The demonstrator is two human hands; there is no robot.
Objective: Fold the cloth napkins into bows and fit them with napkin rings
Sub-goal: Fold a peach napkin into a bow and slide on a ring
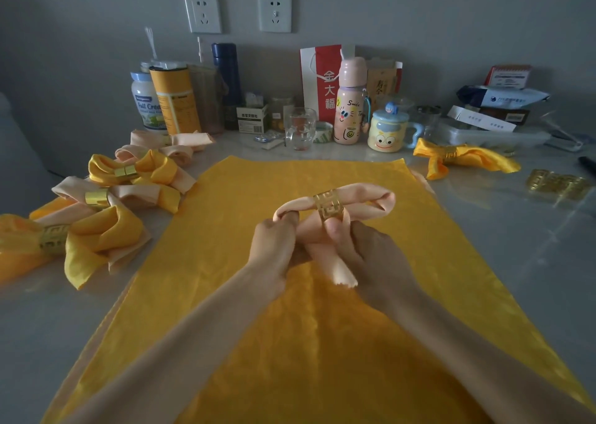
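Peach napkin (371, 202) and gold ring (329, 206) in grip of left hand (274, 249), right hand (374, 262); finished bows (129, 178) alongside.

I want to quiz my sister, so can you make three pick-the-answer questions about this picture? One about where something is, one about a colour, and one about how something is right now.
1. Where do the spare gold metal napkin rings lie?
A. inside a clear glass mug
B. on the grey table, at the right
C. on top of a pink bottle

2. What colour is the folded cloth napkin that the left hand and right hand hold?
A. blue
B. green
C. peach

3. How is the gold cut-out napkin ring of that napkin?
A. already round its middle
B. lying loose on the table
C. slipped onto a finger

Answers:
1 B: they gleam on the bare tabletop beyond the right edge of the flat yellow cloth.
2 C: it shows pale peach against the yellow under it.
3 A: the ring clasps the napkin between its two loops.
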